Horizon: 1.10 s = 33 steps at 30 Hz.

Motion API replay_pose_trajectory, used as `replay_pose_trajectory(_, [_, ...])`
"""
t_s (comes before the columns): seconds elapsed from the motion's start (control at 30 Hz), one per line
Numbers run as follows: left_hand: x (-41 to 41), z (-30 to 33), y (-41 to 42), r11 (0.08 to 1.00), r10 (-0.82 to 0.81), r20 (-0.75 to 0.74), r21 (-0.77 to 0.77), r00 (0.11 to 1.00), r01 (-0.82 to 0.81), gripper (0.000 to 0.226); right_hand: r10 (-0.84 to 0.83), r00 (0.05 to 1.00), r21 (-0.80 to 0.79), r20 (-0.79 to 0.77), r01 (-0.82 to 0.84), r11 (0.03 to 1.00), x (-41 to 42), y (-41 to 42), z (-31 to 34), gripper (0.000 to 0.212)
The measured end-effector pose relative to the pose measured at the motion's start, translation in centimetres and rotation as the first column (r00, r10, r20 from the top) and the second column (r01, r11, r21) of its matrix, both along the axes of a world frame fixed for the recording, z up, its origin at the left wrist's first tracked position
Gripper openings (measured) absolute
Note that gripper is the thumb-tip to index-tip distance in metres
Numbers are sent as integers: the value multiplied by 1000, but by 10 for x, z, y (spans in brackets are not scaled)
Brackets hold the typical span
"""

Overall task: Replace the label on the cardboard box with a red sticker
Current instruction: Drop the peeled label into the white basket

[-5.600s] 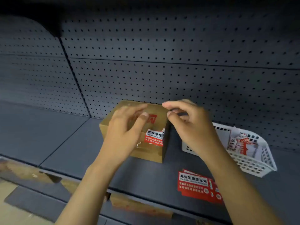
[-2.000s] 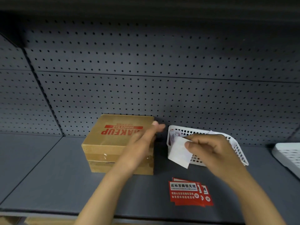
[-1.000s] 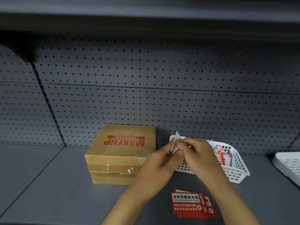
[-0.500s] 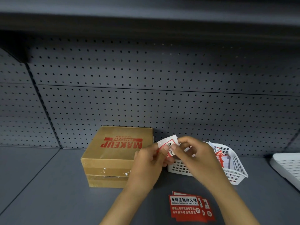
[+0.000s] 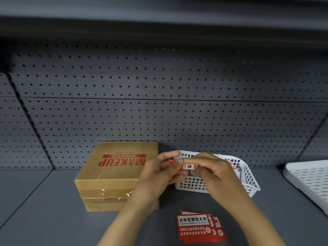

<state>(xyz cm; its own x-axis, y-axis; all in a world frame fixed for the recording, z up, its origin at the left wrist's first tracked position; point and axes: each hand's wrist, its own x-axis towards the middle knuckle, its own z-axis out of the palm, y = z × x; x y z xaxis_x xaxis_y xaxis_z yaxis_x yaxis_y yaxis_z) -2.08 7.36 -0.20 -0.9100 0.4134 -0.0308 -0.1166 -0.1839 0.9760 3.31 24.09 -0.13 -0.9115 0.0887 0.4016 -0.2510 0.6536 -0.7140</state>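
A brown cardboard box (image 5: 115, 173) printed "MAKEUP" in red stands on the grey shelf against the pegboard. Its front face carries only small white scraps of torn label (image 5: 129, 193). Both hands meet just right of the box, in front of the white basket. My left hand (image 5: 158, 176) and my right hand (image 5: 213, 173) pinch one red and white sticker (image 5: 188, 166) between their fingertips. Most of the sticker is hidden by my fingers.
A white plastic basket (image 5: 248, 183) behind my hands holds torn label scraps. A small stack of red stickers (image 5: 198, 228) lies on the shelf (image 5: 44, 210) near the front edge. A white perforated tray (image 5: 312, 181) sits at the far right. The pegboard wall closes the back.
The old label has gone from the box front. My right hand brought a sticker up from the right, my left hand joined it, and now both pinch it with the red face showing.
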Motion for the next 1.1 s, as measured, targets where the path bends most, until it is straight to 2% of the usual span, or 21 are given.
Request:
replay_pose_trajectory(0.07, [-1, -4, 6, 991, 4, -129, -131, 992, -21, 24, 4, 997, -198, 82, 12, 980, 5, 3, 5, 37])
replay_pose_trajectory(0.13, [0, -5, 14, 973, 6, -212, -222, 977, -54, 17, -15, 996, -272, 92, 40, 961, 7, 7, 7, 20])
replay_pose_trajectory(0.23, [3, -6, 26, 957, -16, -291, -281, 957, -69, 10, -118, 990, -174, 82, 131, 976, 6, 19, 4, 15])
replay_pose_trajectory(0.3, [2, -7, 33, 950, -25, -322, -301, 947, -78, 9, -195, 977, -157, 85, 206, 966, 5, 27, 3, 20])
replay_pose_trajectory(0.4, [-2, -4, 48, 926, -4, -406, -346, 914, -150, 8, -316, 947, -51, 53, 318, 947, 0, 35, 5, 30])
replay_pose_trajectory(0.47, [-9, 0, 61, 929, 28, -402, -327, 915, -172, 6, -366, 930, -37, 29, 366, 930, -5, 40, 6, 32])
replay_pose_trajectory(0.57, [-24, 2, 81, 902, 74, -463, -346, 883, -257, 6, -393, 919, -27, 32, 394, 919, -17, 52, 7, 15])
replay_pose_trajectory(0.6, [-30, 0, 88, 883, 59, -512, -374, 857, -284, 8, -399, 916, -19, 51, 400, 916, -21, 58, 6, 8])
replay_pose_trajectory(0.67, [-38, -7, 98, 836, 2, -571, -449, 821, -315, 12, -428, 898, 41, 101, 426, 904, -30, 68, 3, 7])
replay_pose_trajectory(0.73, [-45, -24, 109, 730, -99, -643, -566, 760, -384, 15, -461, 871, 140, 172, 441, 886, -39, 77, -7, 7])
replay_pose_trajectory(0.8, [-50, -42, 120, 598, -208, -674, -661, 709, -453, 26, -468, 850, 222, 244, 421, 880, -45, 83, -23, 18])
replay_pose_trajectory(0.87, [-55, -56, 126, 496, -276, -666, -716, 693, -491, 40, -461, 851, 295, 253, 386, 874, -49, 87, -38, 22])
replay_pose_trajectory(0.93, [-57, -65, 130, 425, -311, -658, -742, 686, -519, 41, -448, 859, 358, 249, 348, 866, -51, 91, -49, 24])
replay_pose_trajectory(1.03, [-61, -68, 132, 400, -320, -662, -743, 677, -537, 29, -446, 862, 438, 242, 313, 843, -54, 96, -59, 23])
replay_pose_trajectory(1.1, [-64, -65, 132, 404, -323, -625, -770, 711, -494, 32, -447, 853, 443, 270, 302, 844, -57, 98, -62, 17])
